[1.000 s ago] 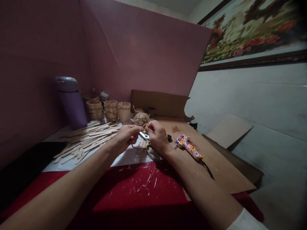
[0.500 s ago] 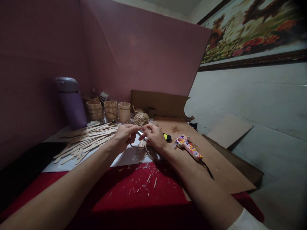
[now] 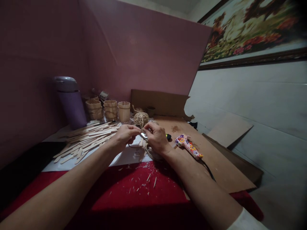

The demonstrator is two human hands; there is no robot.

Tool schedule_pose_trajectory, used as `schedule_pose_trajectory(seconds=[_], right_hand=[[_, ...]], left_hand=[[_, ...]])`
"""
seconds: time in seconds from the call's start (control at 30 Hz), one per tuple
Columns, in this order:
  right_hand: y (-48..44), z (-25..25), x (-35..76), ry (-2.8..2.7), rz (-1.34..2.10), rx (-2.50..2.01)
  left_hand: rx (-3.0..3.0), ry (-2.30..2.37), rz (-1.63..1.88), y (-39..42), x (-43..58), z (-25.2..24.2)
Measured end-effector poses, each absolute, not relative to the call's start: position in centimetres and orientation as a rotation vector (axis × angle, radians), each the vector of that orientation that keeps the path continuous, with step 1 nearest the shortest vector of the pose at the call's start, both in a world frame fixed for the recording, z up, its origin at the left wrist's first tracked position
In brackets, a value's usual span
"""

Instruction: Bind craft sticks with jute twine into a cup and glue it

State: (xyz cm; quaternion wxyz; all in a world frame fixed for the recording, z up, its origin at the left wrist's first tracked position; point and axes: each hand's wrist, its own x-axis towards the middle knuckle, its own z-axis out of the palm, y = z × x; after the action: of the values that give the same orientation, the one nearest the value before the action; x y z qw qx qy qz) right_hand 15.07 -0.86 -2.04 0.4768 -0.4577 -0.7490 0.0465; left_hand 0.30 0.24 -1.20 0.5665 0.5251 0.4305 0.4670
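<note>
Left hand (image 3: 124,135) and right hand (image 3: 156,138) sit together, grip unclear; twine ball (image 3: 141,118) at twelve o'clock, sticks (image 3: 92,138) nine, glue gun (image 3: 189,147) three

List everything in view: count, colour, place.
Flask: one, purple, far left
Craft sticks: many, pale, on white paper
Wooden cups: at least four, tan, behind sticks
Twine ball: one, tan, rear centre
Pot: one, brown, rear
Upright cardboard: one sheet, brown, rear
Glue gun: one, floral, on brown board
Handle: one, black and yellow, centre right
Tablecloth: one, red, front
Framed picture: one, multicoloured, right wall
Left hand: one, bare, centre
Right hand: one, bare, centre
</note>
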Motion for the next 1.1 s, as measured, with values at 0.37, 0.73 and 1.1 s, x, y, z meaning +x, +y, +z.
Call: schedule_pose_trajectory(seconds=[0.37, 0.73, 1.1], right_hand=[[-0.3, -2.4, 15.0, -1.733, 0.265, -1.177], [-0.1, -2.5, 15.1, -1.722, 0.286, -1.296], [0.6, -2.3, 16.0, -1.930, 0.121, -0.997]], left_hand=[[1.204, 0.864, 1.109, 0.0, 0.5, -1.5], [1.238, 0.949, 1.100, 0.0, 0.5, -1.4], [1.497, 1.126, 1.103, 0.1, 0.9, -1.5]])
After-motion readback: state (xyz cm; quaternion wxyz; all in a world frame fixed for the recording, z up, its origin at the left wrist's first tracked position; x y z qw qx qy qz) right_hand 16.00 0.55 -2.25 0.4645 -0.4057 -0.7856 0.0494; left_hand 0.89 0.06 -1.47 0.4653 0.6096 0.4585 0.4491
